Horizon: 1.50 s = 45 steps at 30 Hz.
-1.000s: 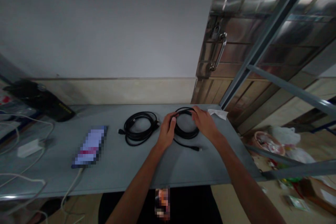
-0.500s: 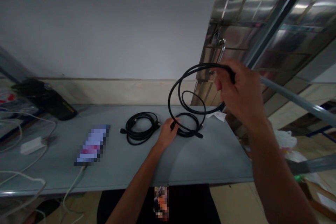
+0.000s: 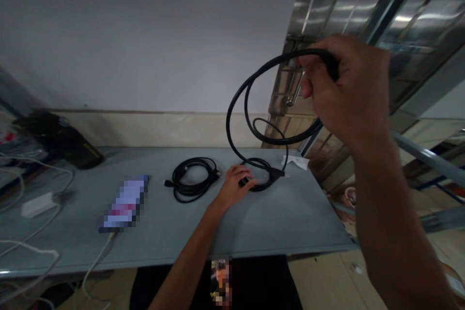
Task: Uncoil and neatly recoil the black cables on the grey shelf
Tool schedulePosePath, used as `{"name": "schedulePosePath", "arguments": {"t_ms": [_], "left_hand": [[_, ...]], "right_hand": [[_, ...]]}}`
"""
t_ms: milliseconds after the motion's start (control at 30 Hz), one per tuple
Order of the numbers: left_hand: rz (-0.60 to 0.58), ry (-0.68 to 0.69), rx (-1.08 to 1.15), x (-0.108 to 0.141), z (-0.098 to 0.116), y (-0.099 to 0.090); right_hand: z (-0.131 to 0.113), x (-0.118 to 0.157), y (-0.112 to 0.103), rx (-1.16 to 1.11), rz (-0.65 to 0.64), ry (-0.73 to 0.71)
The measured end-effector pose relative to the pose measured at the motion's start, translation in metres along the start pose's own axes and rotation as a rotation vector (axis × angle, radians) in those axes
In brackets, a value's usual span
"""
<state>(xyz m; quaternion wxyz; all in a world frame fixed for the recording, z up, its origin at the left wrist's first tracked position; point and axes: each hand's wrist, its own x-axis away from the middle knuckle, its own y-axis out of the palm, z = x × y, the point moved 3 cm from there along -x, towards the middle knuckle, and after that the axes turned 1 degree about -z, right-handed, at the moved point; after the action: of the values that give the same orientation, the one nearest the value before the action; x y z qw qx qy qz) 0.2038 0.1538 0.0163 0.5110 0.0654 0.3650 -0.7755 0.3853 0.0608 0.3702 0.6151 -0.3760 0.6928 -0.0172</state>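
My right hand (image 3: 348,87) is raised above the table's right side, fingers closed round a loosely looped black cable (image 3: 232,101). Its loops hang to the left of the hand, and a black connector (image 3: 278,173) dangles low at the end. Below, a second black cable lies coiled on the table (image 3: 263,187). My left hand (image 3: 236,185) rests at that coil's left edge, with thumb and fingers around a dark part of it. The fingers partly hide what they grip. Just left of this hand lies another coiled black cable (image 3: 194,179).
A phone (image 3: 125,203) with a white cord lies on the grey table (image 3: 174,237). Farther left are a white adapter (image 3: 38,204), loose white cords and a black bottle (image 3: 69,140) on its side. White paper (image 3: 296,162) lies at the right edge; a metal frame stands beyond.
My right hand has risen and moved right, lifting the looped cable higher. My left hand has shifted slightly right, its fingers now reaching over the edge of the coil on the table.
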Motion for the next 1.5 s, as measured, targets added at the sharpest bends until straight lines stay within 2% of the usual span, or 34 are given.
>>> {"name": "schedulePosePath", "arguments": {"t_ms": [133,300,433,567,667,767,900,1033,1133,1333,1500], "left_hand": [[-0.055,0.026,-0.007,0.004,0.008,-0.001],[-0.051,0.033,0.019,0.005,0.001,-0.001],[0.029,0.008,0.058,0.002,-0.005,-0.005],[0.155,-0.035,0.117,0.0,-0.003,-0.013],[0.279,-0.107,0.185,0.0,-0.004,-0.018],[0.344,-0.208,0.298,0.0,-0.01,-0.018],[0.304,-0.352,0.558,-0.003,-0.02,-0.01],[0.161,-0.522,0.832,-0.002,-0.026,-0.001],[0.09,-0.645,0.962,0.002,-0.029,-0.001],[0.149,-0.764,1.119,0.002,-0.037,-0.012],[0.164,-0.767,1.253,-0.004,-0.024,-0.012]], "right_hand": [[0.009,0.008,0.006,-0.045,-0.004,0.0],[0.024,0.021,0.008,-0.067,0.003,0.064],[0.03,0.027,0.011,-0.061,-0.001,0.117],[0.035,0.034,0.018,-0.053,0.006,0.104],[0.04,0.04,0.028,-0.057,-0.04,0.091],[0.045,0.049,0.041,-0.1,-0.093,0.115],[0.052,0.067,0.061,-0.173,-0.152,0.178],[0.065,0.094,0.089,-0.232,-0.188,0.301],[0.076,0.113,0.111,-0.222,-0.232,0.381],[0.097,0.139,0.142,-0.181,-0.244,0.489],[0.112,0.155,0.162,-0.205,-0.246,0.492]]}}
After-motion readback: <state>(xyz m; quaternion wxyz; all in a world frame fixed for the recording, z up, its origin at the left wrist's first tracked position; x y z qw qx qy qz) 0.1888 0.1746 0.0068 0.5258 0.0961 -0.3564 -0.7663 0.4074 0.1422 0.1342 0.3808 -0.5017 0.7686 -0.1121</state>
